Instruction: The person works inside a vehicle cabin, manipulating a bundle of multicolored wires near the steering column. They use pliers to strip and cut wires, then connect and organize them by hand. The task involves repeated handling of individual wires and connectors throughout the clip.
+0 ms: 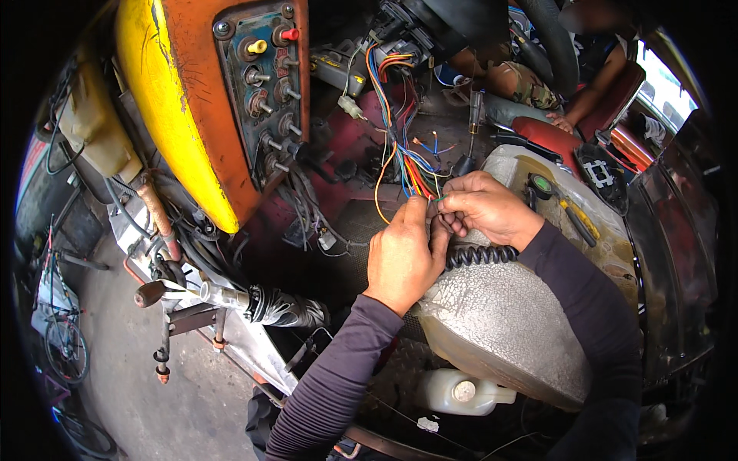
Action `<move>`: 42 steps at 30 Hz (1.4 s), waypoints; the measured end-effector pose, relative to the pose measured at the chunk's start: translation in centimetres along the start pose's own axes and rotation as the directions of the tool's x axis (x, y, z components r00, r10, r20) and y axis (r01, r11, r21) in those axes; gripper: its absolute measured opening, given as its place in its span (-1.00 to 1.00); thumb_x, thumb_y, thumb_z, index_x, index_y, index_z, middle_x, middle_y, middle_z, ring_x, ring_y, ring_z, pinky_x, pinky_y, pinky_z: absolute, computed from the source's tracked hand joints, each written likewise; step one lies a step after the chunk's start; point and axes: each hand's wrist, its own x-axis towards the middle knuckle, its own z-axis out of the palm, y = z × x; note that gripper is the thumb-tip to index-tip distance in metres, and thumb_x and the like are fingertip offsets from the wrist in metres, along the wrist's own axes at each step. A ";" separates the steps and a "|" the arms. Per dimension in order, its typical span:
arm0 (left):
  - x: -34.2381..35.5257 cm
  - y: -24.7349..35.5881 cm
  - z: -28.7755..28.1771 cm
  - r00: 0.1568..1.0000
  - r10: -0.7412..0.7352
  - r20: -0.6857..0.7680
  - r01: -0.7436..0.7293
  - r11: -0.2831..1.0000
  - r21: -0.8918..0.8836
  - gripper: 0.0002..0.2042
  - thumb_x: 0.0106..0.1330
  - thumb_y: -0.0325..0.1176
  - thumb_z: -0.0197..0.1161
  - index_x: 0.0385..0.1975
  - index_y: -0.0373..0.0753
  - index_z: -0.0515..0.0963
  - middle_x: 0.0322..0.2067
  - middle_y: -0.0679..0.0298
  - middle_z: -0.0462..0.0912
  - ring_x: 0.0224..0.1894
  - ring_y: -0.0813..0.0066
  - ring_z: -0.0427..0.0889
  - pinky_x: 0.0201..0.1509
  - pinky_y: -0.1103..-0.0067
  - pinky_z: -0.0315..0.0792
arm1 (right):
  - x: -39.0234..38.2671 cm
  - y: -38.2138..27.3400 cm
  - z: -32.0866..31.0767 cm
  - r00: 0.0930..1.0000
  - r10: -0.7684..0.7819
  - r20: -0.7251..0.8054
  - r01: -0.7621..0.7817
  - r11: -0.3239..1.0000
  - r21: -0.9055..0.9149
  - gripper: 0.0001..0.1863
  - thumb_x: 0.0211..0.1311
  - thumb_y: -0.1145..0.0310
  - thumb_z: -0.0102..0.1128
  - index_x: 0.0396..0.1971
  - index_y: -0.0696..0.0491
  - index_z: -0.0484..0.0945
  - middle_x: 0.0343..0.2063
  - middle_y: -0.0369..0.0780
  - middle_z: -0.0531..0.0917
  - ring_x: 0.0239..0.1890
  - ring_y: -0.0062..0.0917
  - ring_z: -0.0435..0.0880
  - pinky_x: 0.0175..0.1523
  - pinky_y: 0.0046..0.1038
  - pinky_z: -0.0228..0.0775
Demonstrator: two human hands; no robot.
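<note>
Several coloured wires off the far left of the cracked grey cover, some pinched narrowly between left hand and right hand. Apparently sorting or joining them; next probably needs a steady pinch.

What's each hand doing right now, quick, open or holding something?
Left hand: closed, pinching wires at the lower end of the multicolored wire bundle.
Right hand: closed, pinching a thin green wire.

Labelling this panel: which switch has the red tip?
The red-tipped switch, upper right on the panel; the yellow-tipped switch is left of it; other switches look grey.
</note>
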 end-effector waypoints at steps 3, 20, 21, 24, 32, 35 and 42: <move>-0.3 0.1 -0.4 0.998 0.052 -0.035 -0.052 0.998 0.018 -0.81 0.34 -0.44 0.35 -0.16 -0.32 0.51 -0.39 -0.02 0.66 -0.48 0.05 0.70 -0.36 0.30 0.55 | 0.4 0.4 -0.5 0.988 -0.035 -0.154 0.028 0.999 -0.046 -0.80 0.40 0.36 0.21 -0.41 0.12 0.64 -0.55 -0.34 0.57 -0.58 -0.66 0.52 -0.50 -0.56 0.35; -1.7 -1.5 -4.6 0.991 -0.108 -0.077 0.102 0.991 -0.082 -0.83 0.37 -0.50 0.34 -0.08 -0.33 0.67 -0.37 0.08 0.73 -0.38 0.29 0.75 -0.28 0.49 0.56 | 0.3 -0.6 -0.7 0.977 0.050 -0.205 -0.042 0.998 0.043 -0.88 0.47 0.40 0.12 -0.26 0.12 0.55 -0.47 -0.23 0.64 -0.53 -0.58 0.64 -0.46 -0.53 0.48; -2.2 -0.7 -6.2 0.964 -0.265 0.031 0.267 0.951 -0.158 -0.83 0.37 -0.44 0.38 -0.10 -0.31 0.68 -0.39 0.15 0.72 -0.43 0.43 0.67 -0.34 0.53 0.50 | 0.1 -0.5 -0.7 0.967 0.036 -0.251 -0.030 0.999 0.029 -0.89 0.46 0.40 0.11 -0.27 0.12 0.55 -0.48 -0.24 0.63 -0.55 -0.59 0.62 -0.49 -0.54 0.45; -4.3 1.2 -14.1 0.859 -0.305 0.411 0.476 0.772 -0.421 -0.83 0.35 -0.35 0.46 -0.17 -0.27 0.72 -0.47 0.36 0.66 -0.47 0.74 0.50 -0.39 0.66 0.38 | -0.3 -0.1 -1.7 0.914 -0.051 -0.403 0.046 0.999 -0.023 -0.89 0.46 0.40 0.12 -0.27 0.11 0.55 -0.51 -0.27 0.60 -0.62 -0.63 0.56 -0.59 -0.57 0.35; -10.8 8.9 -24.2 0.553 0.771 0.317 0.262 0.200 -0.944 -0.71 0.54 -0.24 0.25 -0.21 -0.41 0.65 -0.35 0.02 0.70 -0.50 0.19 0.67 -0.47 0.42 0.56 | 1.3 0.6 -0.8 0.770 -0.349 -0.534 0.208 0.929 -0.307 -0.88 0.38 0.43 0.20 -0.28 0.19 0.58 -0.59 -0.30 0.60 -0.65 -0.67 0.48 -0.61 -0.52 0.26; -11.2 9.8 -25.0 0.575 0.790 0.211 0.140 0.159 -0.977 -0.79 0.55 -0.39 0.17 -0.25 -0.42 0.64 -0.40 0.04 0.67 -0.54 0.25 0.63 -0.50 0.46 0.50 | 1.3 1.4 -1.8 0.745 -0.385 -0.545 0.239 0.916 -0.321 -0.90 0.35 0.46 0.21 -0.31 0.19 0.59 -0.59 -0.30 0.60 -0.62 -0.68 0.49 -0.56 -0.50 0.26; -16.4 10.3 -29.9 0.822 0.326 -0.467 -0.565 0.569 -0.597 -0.87 0.52 -0.39 0.23 -0.26 -0.30 0.54 -0.22 0.29 0.68 -0.39 0.41 0.63 -0.45 0.45 0.44 | 3.2 2.3 -2.1 0.739 -0.494 -0.458 0.243 0.830 -0.502 -0.91 0.37 0.43 0.19 -0.27 0.13 0.59 -0.52 -0.28 0.63 -0.61 -0.67 0.52 -0.56 -0.56 0.38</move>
